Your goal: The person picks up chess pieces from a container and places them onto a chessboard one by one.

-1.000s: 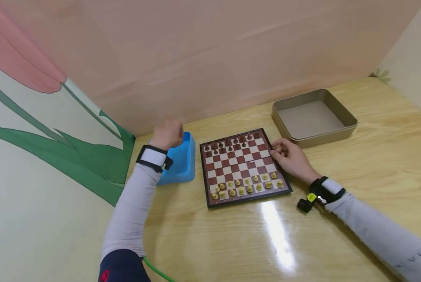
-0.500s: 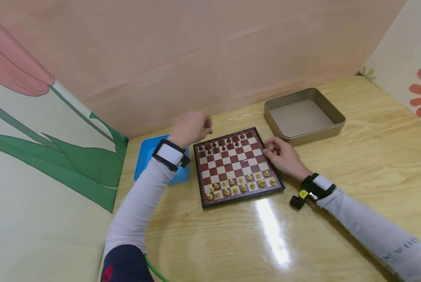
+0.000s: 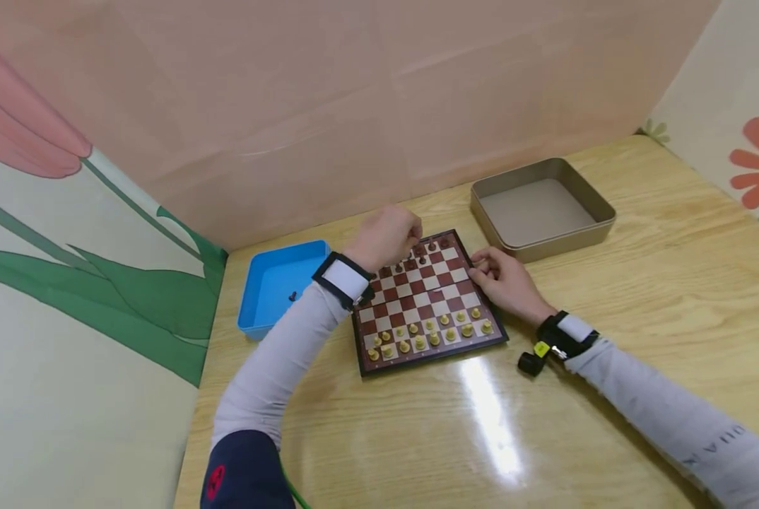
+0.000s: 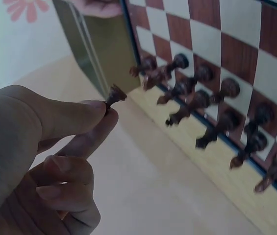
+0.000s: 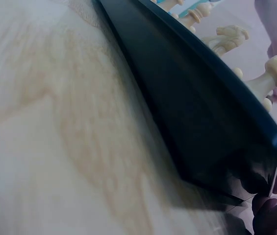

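Note:
My left hand [image 3: 386,237] hovers over the far side of the chessboard [image 3: 434,295], hiding part of its dark row. In the left wrist view, its thumb and forefinger pinch a small dark chess piece [image 4: 115,94], flared end outward. Several dark chess pieces [image 4: 221,128] stand along that edge of the board. Pale yellow chess pieces [image 3: 434,339] line the near side. My right hand [image 3: 507,283] holds the board's right edge with bent fingers. The right wrist view shows its fingertips [image 5: 271,215] at the corner of the board's black side.
Left of the board stands a blue tray [image 3: 259,283] with a dark chess piece [image 3: 293,296] in it. A beige rectangular box [image 3: 564,240] sits behind my right hand. A backdrop rises along the table's far edge, and a painted wall closes off the left.
My left hand has moved right from over the blue tray to over the board's far side, uncovering the tray. My right hand stays at the board's edge. The head view has shifted slightly.

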`<state>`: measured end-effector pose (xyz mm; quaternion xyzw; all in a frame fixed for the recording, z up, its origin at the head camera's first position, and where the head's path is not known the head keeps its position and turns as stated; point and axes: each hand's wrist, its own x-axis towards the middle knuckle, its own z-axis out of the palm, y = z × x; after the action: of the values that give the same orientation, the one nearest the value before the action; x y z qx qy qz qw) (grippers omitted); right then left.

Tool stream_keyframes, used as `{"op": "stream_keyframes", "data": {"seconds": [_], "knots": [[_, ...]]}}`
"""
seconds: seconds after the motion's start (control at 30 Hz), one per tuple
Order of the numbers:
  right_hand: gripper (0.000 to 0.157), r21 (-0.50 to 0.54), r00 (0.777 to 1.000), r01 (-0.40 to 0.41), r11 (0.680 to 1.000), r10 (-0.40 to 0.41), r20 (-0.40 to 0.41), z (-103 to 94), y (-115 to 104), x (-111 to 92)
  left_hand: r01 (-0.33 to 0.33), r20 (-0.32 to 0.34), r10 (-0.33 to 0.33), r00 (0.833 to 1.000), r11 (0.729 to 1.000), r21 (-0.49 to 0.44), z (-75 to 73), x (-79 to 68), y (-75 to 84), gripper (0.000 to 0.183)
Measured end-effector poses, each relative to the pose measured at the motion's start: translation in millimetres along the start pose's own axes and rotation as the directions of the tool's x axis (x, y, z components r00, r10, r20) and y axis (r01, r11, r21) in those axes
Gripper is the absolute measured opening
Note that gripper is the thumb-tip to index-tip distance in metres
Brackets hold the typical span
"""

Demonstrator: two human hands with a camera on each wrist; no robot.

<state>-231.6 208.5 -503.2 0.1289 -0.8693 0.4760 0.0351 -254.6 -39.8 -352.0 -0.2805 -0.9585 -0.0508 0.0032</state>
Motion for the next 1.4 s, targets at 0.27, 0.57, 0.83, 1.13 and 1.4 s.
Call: {"op": "stream_keyframes", "data": {"seconds": [0.27, 0.57, 0.83, 1.13, 1.4], "knots": [[0.029, 0.001, 1.0, 0.005, 1.0, -0.005, 0.006, 0.3, -4, 0, -0.029, -0.001, 0.029, 1.0, 1.0, -0.01, 15.5, 9.6, 4.2, 0.017], [0.028, 0.01, 1.0, -0.005, 1.0, 0.005, 0.013, 2.5, -4, -1, -0.054, 0.001, 0.054, 0.999, 0.999, -0.006, 30.3, 18.0, 5.8, 0.02], [0.027, 0.011, 1.0, -0.007, 1.0, 0.007, 0.015, 4.4, -10, -3, -0.054, -0.015, 0.054, 0.998, 0.997, 0.051, 47.8, 23.3, 2.6, 0.024], [0.027, 0.001, 1.0, -0.011, 1.0, 0.011, 0.014, 5.2, -11, -3, -0.065, -0.048, 0.067, 0.997, 0.997, 0.036, 53.4, 17.9, 0.6, 0.021], [0.027, 0.009, 1.0, -0.009, 1.0, 0.009, 0.016, 4.8, -12, -4, -0.043, -0.035, 0.044, 0.998, 0.998, 0.035, 56.6, 18.2, 0.4, 0.016]]}}
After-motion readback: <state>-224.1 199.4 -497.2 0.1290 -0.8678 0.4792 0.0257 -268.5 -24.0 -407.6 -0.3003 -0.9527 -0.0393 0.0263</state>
